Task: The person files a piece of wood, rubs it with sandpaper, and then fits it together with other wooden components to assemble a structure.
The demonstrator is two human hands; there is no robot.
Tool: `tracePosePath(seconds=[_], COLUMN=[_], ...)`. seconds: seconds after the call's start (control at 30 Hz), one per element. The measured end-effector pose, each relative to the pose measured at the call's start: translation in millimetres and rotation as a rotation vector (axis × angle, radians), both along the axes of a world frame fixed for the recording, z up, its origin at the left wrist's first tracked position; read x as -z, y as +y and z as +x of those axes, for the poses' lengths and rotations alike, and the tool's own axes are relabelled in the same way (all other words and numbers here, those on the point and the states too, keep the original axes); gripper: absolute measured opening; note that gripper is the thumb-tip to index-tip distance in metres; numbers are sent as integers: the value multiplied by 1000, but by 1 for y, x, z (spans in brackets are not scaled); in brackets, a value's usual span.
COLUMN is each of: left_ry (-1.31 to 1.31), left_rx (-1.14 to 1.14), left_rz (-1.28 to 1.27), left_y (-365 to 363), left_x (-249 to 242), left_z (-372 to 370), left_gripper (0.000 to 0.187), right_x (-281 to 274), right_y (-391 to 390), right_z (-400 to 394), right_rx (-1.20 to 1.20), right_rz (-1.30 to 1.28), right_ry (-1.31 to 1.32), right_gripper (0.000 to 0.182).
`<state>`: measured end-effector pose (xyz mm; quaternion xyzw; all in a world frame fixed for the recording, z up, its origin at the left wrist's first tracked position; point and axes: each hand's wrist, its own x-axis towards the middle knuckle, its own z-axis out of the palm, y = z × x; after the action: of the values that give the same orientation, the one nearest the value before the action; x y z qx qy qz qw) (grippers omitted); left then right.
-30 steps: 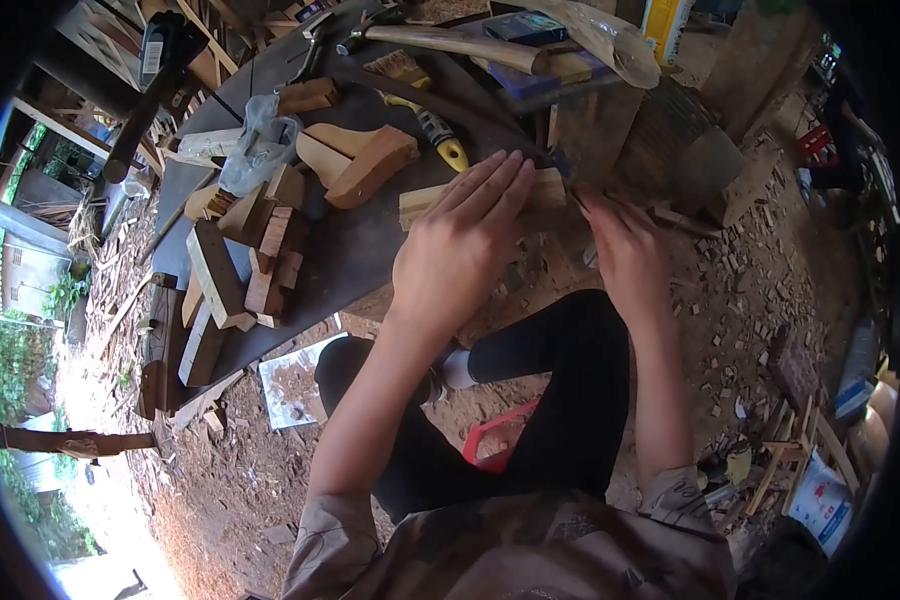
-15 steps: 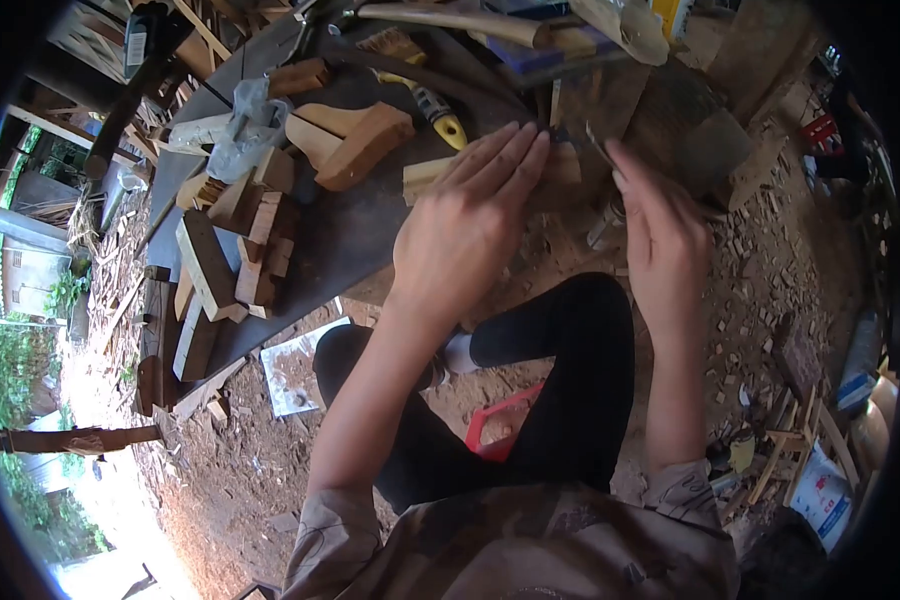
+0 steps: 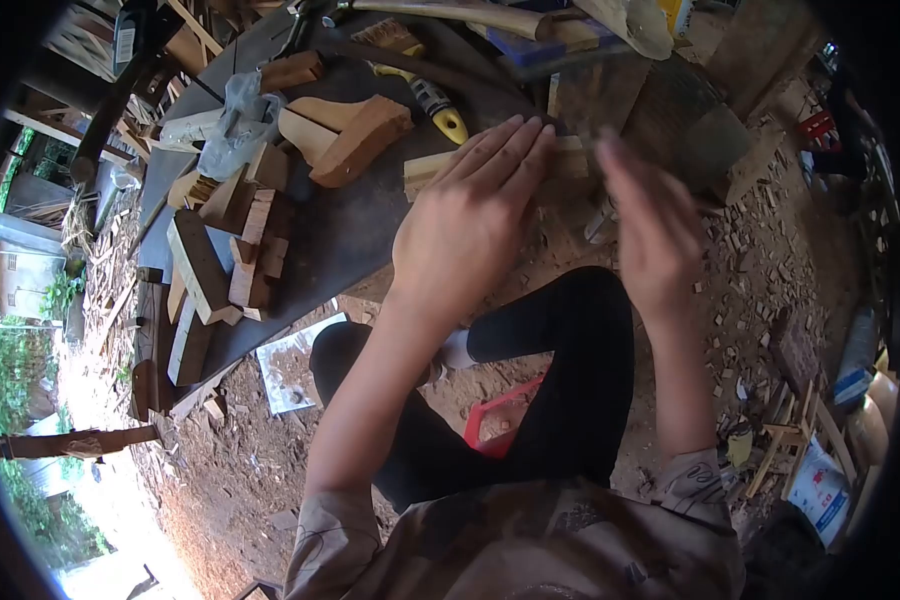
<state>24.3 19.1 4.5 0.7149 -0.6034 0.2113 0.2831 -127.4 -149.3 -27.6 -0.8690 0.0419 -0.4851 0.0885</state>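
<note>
My left hand (image 3: pixel 470 205) lies across a pale strip of wood (image 3: pixel 571 155), its fingers together over the top and its thumb hidden. The strip's two ends show on either side of the hand, at the edge of the dark table (image 3: pixel 335 235). My right hand (image 3: pixel 655 220) is beside the strip's right end, smeared by motion. Its fingers look closed, with the index finger pointing forward; what they hold is hidden. A brush with a yellow-and-black handle (image 3: pixel 438 110) lies just beyond my left hand.
Cut wood blocks (image 3: pixel 202 265), a shaped wooden piece (image 3: pixel 360 140) and a clear plastic bag (image 3: pixel 238 125) are on the table's left. A wooden handle (image 3: pixel 460 14) lies at the back. Wood chips (image 3: pixel 770 265) cover the ground around a red plastic object (image 3: pixel 500 420).
My right hand has shifted slightly left and become blurred. The thin edge seen near its fingertips no longer shows clearly. My left hand stays on the wood strip.
</note>
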Motion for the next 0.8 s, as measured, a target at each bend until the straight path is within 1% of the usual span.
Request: tracePosePath(seconds=[0.07,0.17,0.2,0.27,0.33,0.37,0.43,0.47,0.57,0.67,0.7,0.77,0.8], left_ry=[-3,0,1,18,13,12,26,36,31,4,12,35,32], left_rx=[-10,-25,-27,-11,-11,-13,-18,-22,-31,-30,-34,-26,-26], left_rz=[-13,-15,-26,-18,0,10,10,9,1,1,3,15,15], left_y=[-1,-1,-2,0,-1,-1,-1,-1,-2,-2,-2,-2,-3], left_x=[2,3,3,1,1,1,0,0,2,2,2,1,0], left_z=[-1,-2,-1,-4,-1,-1,-3,-3,-4,-3,-2,-4,-4], left_gripper=[62,63,64,64,65,65,66,66,67,67,67,68,67], right_x=[41,73,65,30,4,-1,4,12,86,126,118,80,62], right_y=[-15,-24,-24,-10,-1,3,9,10,6,18,19,24,23], right_z=[-1,-11,-9,-14,-11,-9,-1,2,9,0,2,2,6], right_rx=[49,49,39,42,19,8,10,10,14,57,62,91,82], right_rz=[-68,8,24,87,65,55,50,46,91,231,256,315,260], right_ry=[286,339,275,162,34,-28,-104,-140,185,220,167,68,-15], right_gripper=[43,46,46,45,45,44,45,45,46,48,47,45,44])
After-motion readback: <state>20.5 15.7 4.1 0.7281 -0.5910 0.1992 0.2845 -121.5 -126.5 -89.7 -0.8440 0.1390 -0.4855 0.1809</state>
